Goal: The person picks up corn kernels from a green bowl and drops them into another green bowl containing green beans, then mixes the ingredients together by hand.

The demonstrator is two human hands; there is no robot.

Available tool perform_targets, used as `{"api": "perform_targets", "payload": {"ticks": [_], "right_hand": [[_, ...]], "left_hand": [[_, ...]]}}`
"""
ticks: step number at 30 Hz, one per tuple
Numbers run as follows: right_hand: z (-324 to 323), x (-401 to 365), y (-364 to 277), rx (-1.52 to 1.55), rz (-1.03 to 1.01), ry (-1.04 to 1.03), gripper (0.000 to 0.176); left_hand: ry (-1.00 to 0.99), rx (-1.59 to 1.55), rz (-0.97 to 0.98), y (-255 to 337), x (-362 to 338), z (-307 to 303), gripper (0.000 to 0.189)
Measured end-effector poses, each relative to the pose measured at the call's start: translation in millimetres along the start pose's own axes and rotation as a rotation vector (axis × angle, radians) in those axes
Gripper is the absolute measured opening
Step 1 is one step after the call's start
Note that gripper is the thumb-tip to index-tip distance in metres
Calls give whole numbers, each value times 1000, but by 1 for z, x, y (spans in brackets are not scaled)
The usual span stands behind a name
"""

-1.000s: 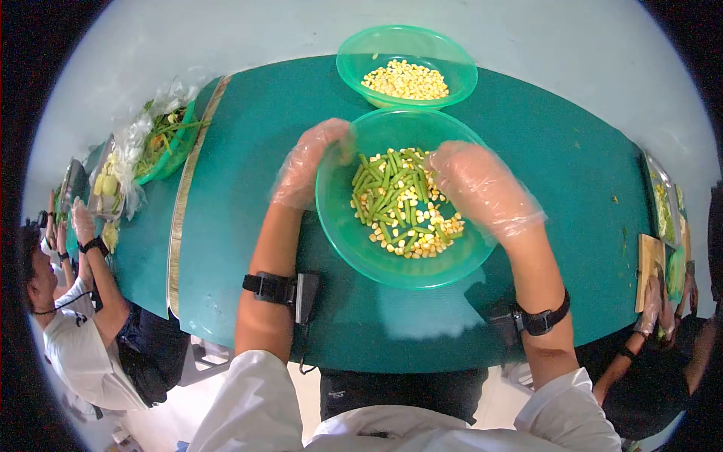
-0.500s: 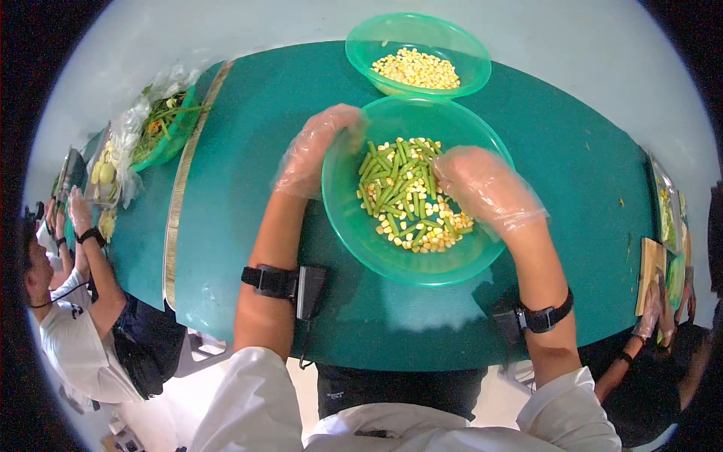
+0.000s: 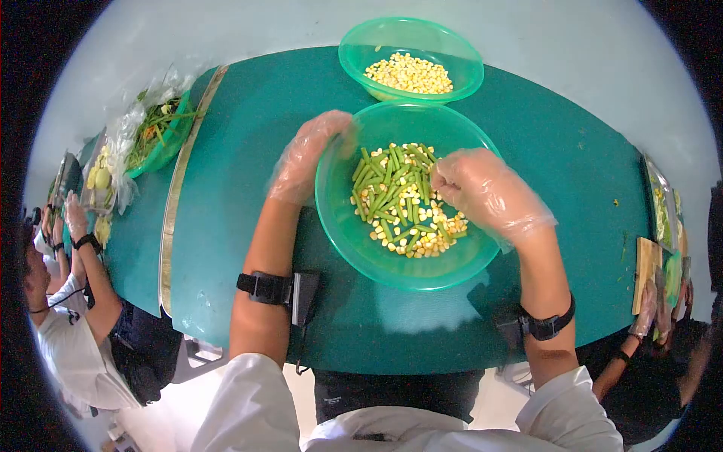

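Observation:
A green translucent bowl (image 3: 343, 245) on the table holds cut green bean pieces (image 3: 388, 188) mixed with yellow corn kernels (image 3: 431, 247). My left hand (image 3: 312, 151), in a clear plastic glove, is closed on the bowl's upper left rim; its fingertips are partly hidden. Over the right side of the bowl is my right hand (image 3: 482, 187), also gloved, its fingers curled in just above the beans and corn. Whatever those fingers hold, if anything, is hidden.
Behind stands a second green bowl (image 3: 452, 47) of corn kernels (image 3: 410, 74). At left, past a metal strip (image 3: 175, 196), are a green basin of vegetable scraps (image 3: 162, 139) and a person (image 3: 71, 331). On the right, another person's gloved hand (image 3: 644, 309) is beside a wooden board (image 3: 646, 264).
My right hand has lifted slightly and its fingers look more tightly curled. My left hand stays on the rim. The whole view has shifted a little.

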State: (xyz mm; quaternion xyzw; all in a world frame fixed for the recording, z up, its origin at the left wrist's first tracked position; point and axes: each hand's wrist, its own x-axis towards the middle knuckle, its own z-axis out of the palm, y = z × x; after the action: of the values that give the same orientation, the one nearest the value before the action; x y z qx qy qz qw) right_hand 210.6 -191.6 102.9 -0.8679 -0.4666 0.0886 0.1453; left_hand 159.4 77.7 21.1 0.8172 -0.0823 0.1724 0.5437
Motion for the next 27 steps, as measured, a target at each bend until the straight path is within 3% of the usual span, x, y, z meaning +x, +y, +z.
{"api": "perform_targets", "payload": {"ticks": [4,6,9,15,18,27], "right_hand": [[-6,12,-7,212,-13,553,11],[-11,20,-14,321,96,840,13],[-10,20,-9,365,65,810,12],[-17,1,5,241,47,344,8],[-19,-5,6,263,-29,283,8],[-25,-8,-1,252,66,99,6]], "left_hand": [[-4,-298,-236,1,0,-3,15],[10,-246,-163,-2,0,0,21],[47,-337,-211,4,-1,3,29],[46,-428,-281,10,-1,3,31],[10,-388,-250,3,0,0,34],[14,-441,-301,3,-3,-1,36]]}}
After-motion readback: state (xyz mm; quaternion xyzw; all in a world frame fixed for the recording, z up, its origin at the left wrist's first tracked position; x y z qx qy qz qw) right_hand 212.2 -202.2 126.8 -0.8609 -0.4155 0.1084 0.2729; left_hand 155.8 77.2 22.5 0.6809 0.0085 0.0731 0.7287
